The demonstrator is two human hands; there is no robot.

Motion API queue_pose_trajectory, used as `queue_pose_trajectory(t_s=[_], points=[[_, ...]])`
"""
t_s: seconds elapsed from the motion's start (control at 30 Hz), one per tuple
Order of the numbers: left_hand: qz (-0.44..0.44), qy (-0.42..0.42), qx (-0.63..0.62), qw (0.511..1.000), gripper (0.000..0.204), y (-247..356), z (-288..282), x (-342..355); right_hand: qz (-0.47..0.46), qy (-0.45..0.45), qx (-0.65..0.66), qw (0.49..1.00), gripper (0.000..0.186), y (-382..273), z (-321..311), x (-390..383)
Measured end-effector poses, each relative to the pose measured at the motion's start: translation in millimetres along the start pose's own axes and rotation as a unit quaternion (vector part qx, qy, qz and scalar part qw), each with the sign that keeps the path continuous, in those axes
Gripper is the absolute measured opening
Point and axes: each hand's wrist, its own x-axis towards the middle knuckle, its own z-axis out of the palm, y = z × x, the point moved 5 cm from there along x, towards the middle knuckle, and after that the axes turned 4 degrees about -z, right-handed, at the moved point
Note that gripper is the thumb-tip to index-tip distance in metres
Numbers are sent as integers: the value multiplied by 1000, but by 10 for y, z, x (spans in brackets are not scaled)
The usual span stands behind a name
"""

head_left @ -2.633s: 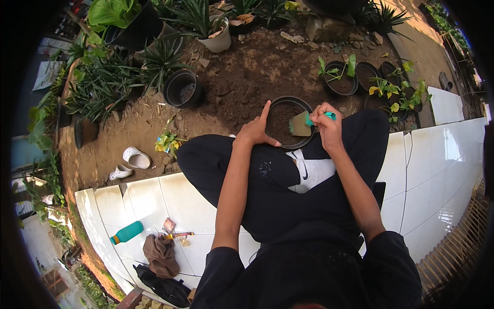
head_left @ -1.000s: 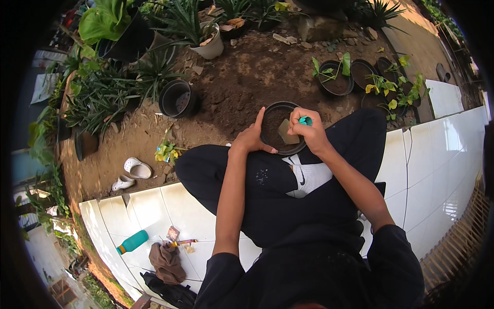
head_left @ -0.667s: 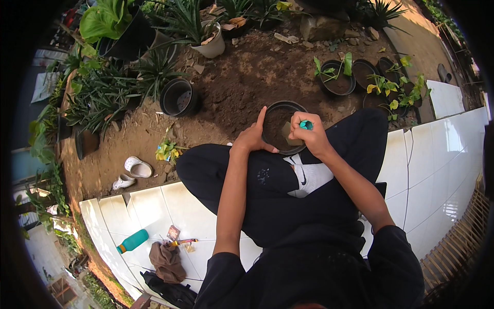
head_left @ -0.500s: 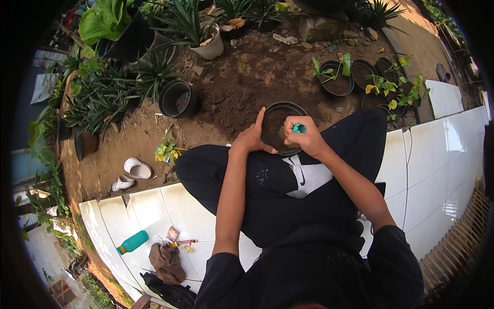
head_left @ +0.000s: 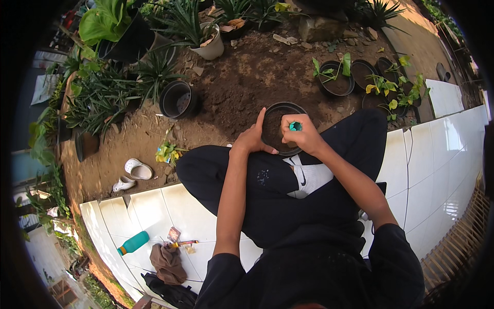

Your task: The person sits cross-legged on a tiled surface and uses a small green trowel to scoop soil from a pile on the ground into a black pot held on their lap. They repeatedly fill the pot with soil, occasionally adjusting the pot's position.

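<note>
A round black plant pot (head_left: 275, 107) with dark soil (head_left: 271, 123) in it stands in front of my crossed legs. My left hand (head_left: 250, 139) holds the pot at its left side, thumb and fingers spread around the rim. Over the right part of the pot, my right hand (head_left: 304, 135) is closed in a fist around an upright tool with a green handle (head_left: 295, 126). Only the handle's top end shows; its lower part is hidden by the hand and the pot.
Loose dark soil (head_left: 231, 103) lies beyond the pot. An empty black pot (head_left: 177, 99) stands to the left, potted seedlings (head_left: 337, 77) to the right. White clogs (head_left: 138, 169) and an uprooted yellow-green plant (head_left: 167, 152) rest on the ground. A teal bottle (head_left: 134, 242) and brown cloth (head_left: 168, 263) lie on white tiles.
My right fist has shifted slightly up and to the left over the pot, with the green handle in it. My left hand stays on the pot.
</note>
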Motion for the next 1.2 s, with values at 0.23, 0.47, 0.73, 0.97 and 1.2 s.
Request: queue_pose_trajectory(t_s=[0.23,0.47,0.73,0.97,1.2], points=[[-2,-5,5,1000,162,-48,34,50,-7,-47,-53,997,21,83,40,4],[-4,2,18,1000,162,-44,18,25,-38,-55,-98,993,21,-104,73,13],[-28,-2,25,999,163,35,-30,-35,-29,-41,-51,997,19,-95,-29,64],[-21,-8,37,999,161,30,1,2,-34,-53,-125,990,24,277,76,-36],[-33,-3,51,998,161,18,-24,-36,-29,-92,-21,995,19,-103,81,-89]])
